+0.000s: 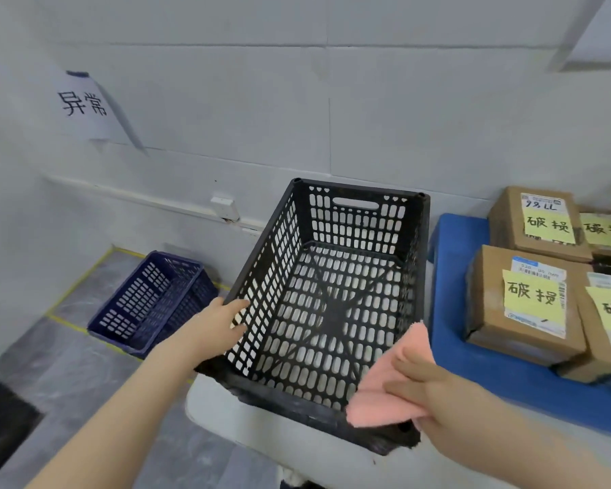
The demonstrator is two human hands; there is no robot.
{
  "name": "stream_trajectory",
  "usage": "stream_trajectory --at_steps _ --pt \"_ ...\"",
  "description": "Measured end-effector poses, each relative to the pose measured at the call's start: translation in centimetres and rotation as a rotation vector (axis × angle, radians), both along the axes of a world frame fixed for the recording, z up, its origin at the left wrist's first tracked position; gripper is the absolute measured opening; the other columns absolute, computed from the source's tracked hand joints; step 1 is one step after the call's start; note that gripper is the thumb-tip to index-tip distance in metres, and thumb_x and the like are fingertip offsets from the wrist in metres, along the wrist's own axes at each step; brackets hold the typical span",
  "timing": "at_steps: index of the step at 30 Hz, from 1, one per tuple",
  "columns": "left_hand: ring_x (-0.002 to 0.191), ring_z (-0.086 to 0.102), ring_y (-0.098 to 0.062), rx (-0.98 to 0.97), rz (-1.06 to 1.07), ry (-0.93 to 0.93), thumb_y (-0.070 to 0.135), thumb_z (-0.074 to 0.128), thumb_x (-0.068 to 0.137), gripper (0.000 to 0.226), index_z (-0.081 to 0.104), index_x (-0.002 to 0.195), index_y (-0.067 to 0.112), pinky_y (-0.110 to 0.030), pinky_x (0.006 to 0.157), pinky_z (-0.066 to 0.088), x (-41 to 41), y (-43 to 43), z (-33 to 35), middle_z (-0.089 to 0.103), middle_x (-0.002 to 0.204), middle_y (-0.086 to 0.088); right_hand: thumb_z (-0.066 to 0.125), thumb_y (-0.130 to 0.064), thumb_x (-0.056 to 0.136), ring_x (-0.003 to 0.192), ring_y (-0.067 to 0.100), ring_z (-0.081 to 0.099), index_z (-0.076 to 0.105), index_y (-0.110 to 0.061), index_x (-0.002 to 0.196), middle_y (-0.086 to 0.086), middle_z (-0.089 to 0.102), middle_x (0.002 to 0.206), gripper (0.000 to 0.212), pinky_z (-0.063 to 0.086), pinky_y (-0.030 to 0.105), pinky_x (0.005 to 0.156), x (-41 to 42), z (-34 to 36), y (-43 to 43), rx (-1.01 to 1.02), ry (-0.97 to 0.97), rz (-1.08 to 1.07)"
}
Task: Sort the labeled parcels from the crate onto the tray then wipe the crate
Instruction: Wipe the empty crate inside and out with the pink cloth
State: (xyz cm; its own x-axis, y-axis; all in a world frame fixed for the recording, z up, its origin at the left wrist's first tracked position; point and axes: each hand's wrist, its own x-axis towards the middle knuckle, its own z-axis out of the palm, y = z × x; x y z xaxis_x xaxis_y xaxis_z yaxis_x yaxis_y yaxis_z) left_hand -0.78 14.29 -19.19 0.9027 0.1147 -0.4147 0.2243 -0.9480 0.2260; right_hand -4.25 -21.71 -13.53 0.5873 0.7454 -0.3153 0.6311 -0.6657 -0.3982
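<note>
Two hands meet the black crate [353, 224]: left hand [219, 322] grips its left wall, right hand [438, 393] pinches the pink cloth [381, 390] at its near-right rim.

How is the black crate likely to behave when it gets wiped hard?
The crate is empty, perforated plastic: probably light yet stiff. It sits on a smooth white top, so a firm push with the cloth might slide it. The left hand gripping its wall should steady it.
</note>
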Motion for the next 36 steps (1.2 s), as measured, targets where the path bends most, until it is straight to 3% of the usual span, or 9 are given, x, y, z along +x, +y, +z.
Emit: stream_trajectory --at_steps 6,10,12,17,20,23,28,33,36 --pt "0.109 0.053 -0.025 -0.017 0.205 -0.205 0.008 0.031 0.096 0.055 0.038 0.142 0.038 -0.035 0.088 0.044 -3.4 -1.7 -0.4 0.055 0.125 -0.007 0.046 -0.019 0.095 0.137 0.009 0.031 0.051 -0.033 0.134 -0.015 0.036 0.144 0.042 0.031 0.031 0.111 2.8 -0.9 -1.1 -0.041 0.043 -0.111" --pt "0.092 0.057 -0.025 -0.046 0.311 -0.232 0.003 0.032 0.090 0.060 0.041 0.141 0.033 -0.034 0.070 0.046 -2.3 -3.6 -0.3 0.060 0.117 -0.008 0.060 -0.023 0.089 0.097 0.011 0.055 0.063 -0.028 0.113 -0.007 0.057 0.105 0.025 0.044 0.031 0.091 6.4 -1.5 -1.7 0.087 0.057 -0.271" --pt "0.092 0.056 -0.026 -0.066 0.347 -0.235 0.004 0.033 0.089 0.060 0.041 0.142 0.031 -0.032 0.070 0.043 -2.0 -4.4 -0.3 0.060 0.118 -0.009 0.073 -0.041 0.076 0.084 0.017 0.061 0.067 -0.020 0.092 0.009 0.065 0.097 0.027 0.048 0.036 0.080 6.5 -3.5 -3.3 0.027 -0.112 -0.097" --pt "0.085 0.054 -0.022 -0.138 0.396 -0.167 0.008 0.031 0.094 0.053 0.042 0.140 0.033 -0.038 0.072 0.050 -1.7 -4.5 0.2 0.061 0.113 -0.008 0.063 0.008 0.067 0.097 0.033 0.063 0.060 -0.014 0.121 0.006 0.057 0.127 0.059 0.058 0.040 0.067 0.9 -2.6 0.6 0.182 -0.566 -0.536" --pt "0.087 0.054 -0.022 -0.295 0.417 -0.070 0.006 0.024 0.096 0.052 0.048 0.131 0.035 -0.032 0.063 0.048 -1.5 -3.8 0.8 0.057 0.096 -0.001 0.057 0.012 0.057 0.124 0.037 0.044 0.063 -0.004 0.121 0.024 0.055 0.131 0.066 0.049 0.053 0.093 -2.4 -6.2 1.7 0.131 -0.703 -0.530" --pt "0.079 0.050 -0.017 -0.395 0.425 -0.033 0.009 0.022 0.097 0.052 0.051 0.131 0.036 -0.029 0.065 0.044 -1.4 -3.1 1.2 0.061 0.094 -0.004 0.066 0.019 0.056 0.135 0.039 0.033 0.059 -0.001 0.126 0.025 0.046 0.140 0.074 0.040 0.057 0.102 -2.5 -7.7 3.0 0.157 -0.563 -0.716" --pt "0.080 0.054 -0.024 -0.487 0.415 -0.009 0.011 0.021 0.099 0.051 0.048 0.133 0.037 -0.043 0.070 0.054 -1.6 -3.0 2.0 0.058 0.091 -0.002 0.030 0.006 0.069 0.135 0.040 0.026 0.056 0.001 0.128 0.030 0.044 0.139 0.065 0.010 0.047 0.115 -3.7 -7.3 6.7 0.179 -0.573 -0.797" --pt "0.106 0.056 -0.035 -0.509 0.418 -0.011 0.007 0.023 0.097 0.053 0.045 0.138 0.033 -0.032 0.071 0.055 -1.9 -3.2 2.2 0.054 0.127 -0.010 0.027 -0.005 0.067 0.123 0.045 0.051 0.057 0.000 0.128 0.029 0.053 0.131 0.068 0.024 0.050 0.105 -6.0 -7.2 14.9 0.161 -0.517 -0.701" --pt "0.127 0.047 -0.031 -0.592 0.462 0.046 0.007 0.029 0.095 0.052 0.044 0.139 0.029 -0.036 0.101 0.043 -1.5 -2.9 2.2 0.047 0.141 -0.006 0.035 -0.013 0.071 0.121 0.036 0.055 0.057 -0.005 0.129 0.022 0.058 0.129 0.062 0.031 0.047 0.104 -7.0 -6.6 21.5 0.213 -0.480 -0.607"
